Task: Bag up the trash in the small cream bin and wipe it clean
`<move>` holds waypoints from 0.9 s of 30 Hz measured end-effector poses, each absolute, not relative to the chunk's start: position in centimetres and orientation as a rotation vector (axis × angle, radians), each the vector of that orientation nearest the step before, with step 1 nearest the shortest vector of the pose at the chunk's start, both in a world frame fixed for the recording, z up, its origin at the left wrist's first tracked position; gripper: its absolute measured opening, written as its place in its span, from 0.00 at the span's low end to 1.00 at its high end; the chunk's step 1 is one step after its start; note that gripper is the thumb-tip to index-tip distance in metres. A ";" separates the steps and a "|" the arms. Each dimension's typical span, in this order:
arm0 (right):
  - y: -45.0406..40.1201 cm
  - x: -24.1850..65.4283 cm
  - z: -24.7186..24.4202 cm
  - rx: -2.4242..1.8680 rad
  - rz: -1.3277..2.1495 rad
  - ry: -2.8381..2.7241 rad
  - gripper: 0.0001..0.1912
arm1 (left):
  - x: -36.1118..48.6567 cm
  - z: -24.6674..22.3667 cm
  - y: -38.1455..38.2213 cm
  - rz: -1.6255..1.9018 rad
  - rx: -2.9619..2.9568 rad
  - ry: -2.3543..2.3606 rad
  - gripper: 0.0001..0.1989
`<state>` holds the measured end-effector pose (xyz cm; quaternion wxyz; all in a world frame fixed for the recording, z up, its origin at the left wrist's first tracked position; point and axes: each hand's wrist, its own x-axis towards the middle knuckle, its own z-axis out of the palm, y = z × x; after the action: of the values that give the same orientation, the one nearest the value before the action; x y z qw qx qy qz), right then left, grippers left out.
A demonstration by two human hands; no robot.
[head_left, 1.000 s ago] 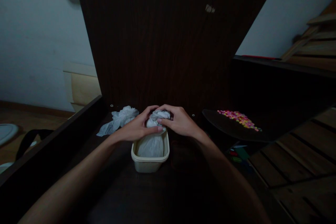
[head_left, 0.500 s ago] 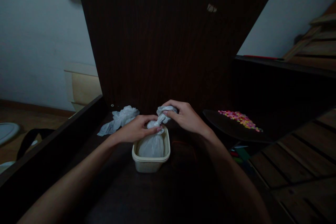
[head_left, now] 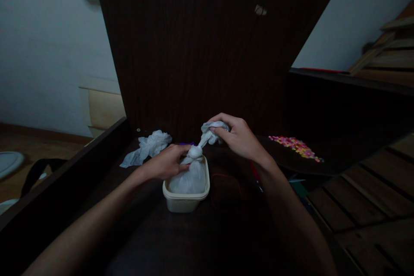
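A translucent white plastic bag [head_left: 190, 179], knotted near its neck, sits in a small cream-coloured tub [head_left: 186, 205]. My right hand [head_left: 237, 136] pinches the bag's gathered top end and stretches it up and to the right of the knot. On the other side, my left hand [head_left: 170, 161] has its thumb and fingers around the bag just left of the knot. What the bag contains is not clear through the plastic. Another crumpled plastic bag [head_left: 150, 146] lies behind my left wrist, apart from both hands.
A dark upright panel [head_left: 200, 60] rises behind the dark tabletop [head_left: 145, 233]. To the right lies a cluster of small pink and yellow pieces [head_left: 296, 146]. A red pen-like object [head_left: 255, 174] shows beside my right forearm. A raised ledge [head_left: 74, 168] borders the left.
My right hand has moved up and right, drawing the bag's top out longer. My left hand has shifted slightly left, and the knot is now exposed between the hands.
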<state>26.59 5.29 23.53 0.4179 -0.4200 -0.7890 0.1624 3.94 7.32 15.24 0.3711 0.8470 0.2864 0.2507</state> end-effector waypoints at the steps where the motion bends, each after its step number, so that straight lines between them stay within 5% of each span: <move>1: 5.3 26.6 23.6 -1.059 0.398 -1.972 0.08 | 4.0 15.3 7.4 0.634 2.171 0.732 0.13; 22: 5.9 27.4 24.3 -1.108 0.436 -1.767 0.06 | 4.0 15.9 7.3 0.393 2.439 0.917 0.02; 27: 5.7 27.2 24.1 -1.101 0.524 -1.814 0.05 | 4.0 16.5 6.6 0.339 2.463 0.964 0.10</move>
<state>27.23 5.74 24.14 0.4600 -0.4471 -0.7370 0.2130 3.99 6.57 16.54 0.2353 0.8977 0.3515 0.1236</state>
